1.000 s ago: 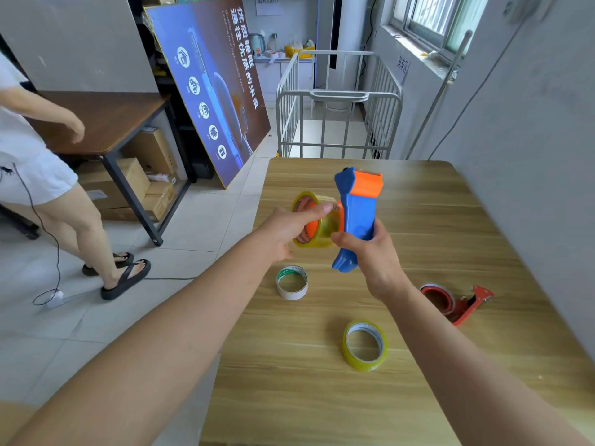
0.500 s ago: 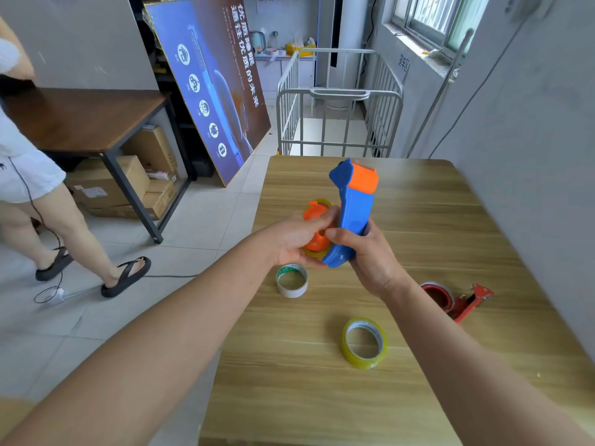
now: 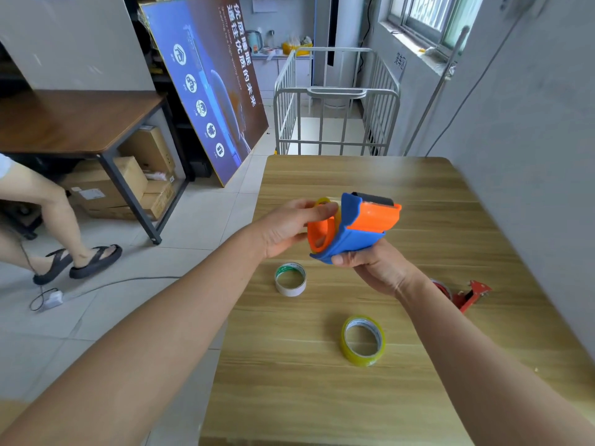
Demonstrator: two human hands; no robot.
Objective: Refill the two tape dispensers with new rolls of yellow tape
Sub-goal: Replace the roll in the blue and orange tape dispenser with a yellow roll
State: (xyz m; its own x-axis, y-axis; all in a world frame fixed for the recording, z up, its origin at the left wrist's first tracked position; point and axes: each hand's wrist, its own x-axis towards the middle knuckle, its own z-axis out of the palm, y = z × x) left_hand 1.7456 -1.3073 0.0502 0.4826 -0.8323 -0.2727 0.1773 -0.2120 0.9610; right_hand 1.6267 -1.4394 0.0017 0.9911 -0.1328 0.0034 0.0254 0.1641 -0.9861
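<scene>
1. The blue-and-orange plastic tape dispenser (image 3: 357, 235) is up in the air over the light wooden table (image 3: 322, 400), gripped from below by the right hand (image 3: 378, 268).
2. The left hand (image 3: 288, 228) pinches a yellow tape roll (image 3: 323, 202) at the dispenser's orange hub.
3. A second yellow tape roll (image 3: 346, 347) lies flat on the table, nearer the person.
4. A white tape ring (image 3: 290, 288) and a red metal tape dispenser (image 3: 468, 296) lie to either side.
</scene>
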